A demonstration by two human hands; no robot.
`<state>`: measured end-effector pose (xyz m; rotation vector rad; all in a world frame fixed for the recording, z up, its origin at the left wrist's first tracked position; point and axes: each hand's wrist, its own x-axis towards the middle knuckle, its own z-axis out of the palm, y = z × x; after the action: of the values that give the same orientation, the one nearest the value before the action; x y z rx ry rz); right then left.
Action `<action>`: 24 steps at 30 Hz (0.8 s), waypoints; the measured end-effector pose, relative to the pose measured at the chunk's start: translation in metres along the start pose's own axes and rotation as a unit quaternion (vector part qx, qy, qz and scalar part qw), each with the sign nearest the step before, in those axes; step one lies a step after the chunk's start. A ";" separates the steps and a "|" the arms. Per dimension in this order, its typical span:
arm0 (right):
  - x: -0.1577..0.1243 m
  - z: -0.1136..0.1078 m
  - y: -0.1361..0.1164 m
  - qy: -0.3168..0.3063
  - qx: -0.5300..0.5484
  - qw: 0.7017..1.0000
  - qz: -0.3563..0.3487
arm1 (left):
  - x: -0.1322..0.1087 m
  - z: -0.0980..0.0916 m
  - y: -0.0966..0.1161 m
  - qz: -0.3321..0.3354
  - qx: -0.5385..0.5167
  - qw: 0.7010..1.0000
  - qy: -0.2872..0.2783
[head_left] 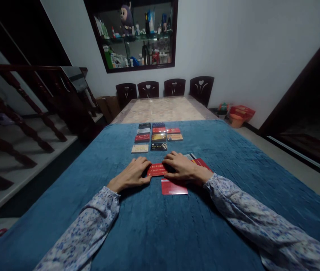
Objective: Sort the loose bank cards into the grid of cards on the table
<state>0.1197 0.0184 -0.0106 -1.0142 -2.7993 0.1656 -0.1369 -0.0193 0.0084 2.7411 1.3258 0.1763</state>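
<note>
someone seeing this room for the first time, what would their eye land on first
Probably the left hand and right hand, both at a red card in the middle of the blue cloth. Just beyond them, rows of colourful cards stand out against the cloth. Higher up, a purple plush toy sits in the wall cabinet.

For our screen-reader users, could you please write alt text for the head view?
A person's left hand and right hand hold a red card between them over a blue cloth; other cards lie in rows beyond them.
</note>
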 end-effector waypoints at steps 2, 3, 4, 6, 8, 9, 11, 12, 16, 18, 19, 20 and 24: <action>0.000 -0.002 -0.002 0.008 -0.014 1.000 0.006 | 0.002 0.002 0.000 0.009 0.002 1.000 0.015; -0.001 -0.003 -0.002 0.010 -0.018 1.000 0.008 | 0.004 0.003 0.000 0.013 0.003 1.000 0.022; -0.001 -0.004 -0.002 0.013 -0.019 1.000 0.008 | 0.005 0.004 0.000 0.016 0.002 0.999 0.028; -0.002 -0.007 -0.001 0.022 -0.018 1.000 0.005 | 0.008 0.004 -0.001 0.021 -0.007 0.999 0.039; -0.003 -0.008 0.003 0.035 -0.016 0.999 0.003 | 0.012 0.003 -0.003 0.026 -0.025 0.998 0.050; -0.003 -0.009 0.005 0.042 -0.015 0.999 0.003 | 0.014 0.002 -0.005 0.027 -0.034 0.998 0.053; -0.003 -0.008 0.009 0.058 -0.015 0.998 0.007 | 0.019 0.001 -0.008 0.030 -0.047 0.997 0.052; -0.002 -0.008 0.012 0.065 -0.015 0.998 0.009 | 0.021 -0.001 -0.010 0.032 -0.052 0.997 0.049; 0.000 -0.011 0.023 0.078 -0.024 0.997 0.007 | 0.034 -0.007 -0.017 0.046 -0.061 0.996 0.041; 0.002 -0.016 0.029 0.075 -0.026 0.997 -0.006 | 0.041 -0.010 -0.020 0.045 -0.050 0.997 0.044; 0.003 -0.020 0.033 0.073 -0.026 0.997 -0.015 | 0.045 -0.012 -0.021 0.043 -0.041 0.997 0.045; 0.005 -0.024 0.036 0.072 -0.026 0.997 -0.022 | 0.049 -0.014 -0.023 0.039 -0.032 0.998 0.044; 0.016 -0.039 0.047 0.071 -0.021 0.997 -0.024 | 0.068 -0.024 -0.029 0.016 -0.012 0.999 0.030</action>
<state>0.1445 0.0669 0.0220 -0.9267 -2.7062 0.0271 -0.1213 0.0527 0.0331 2.7582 1.2861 0.2787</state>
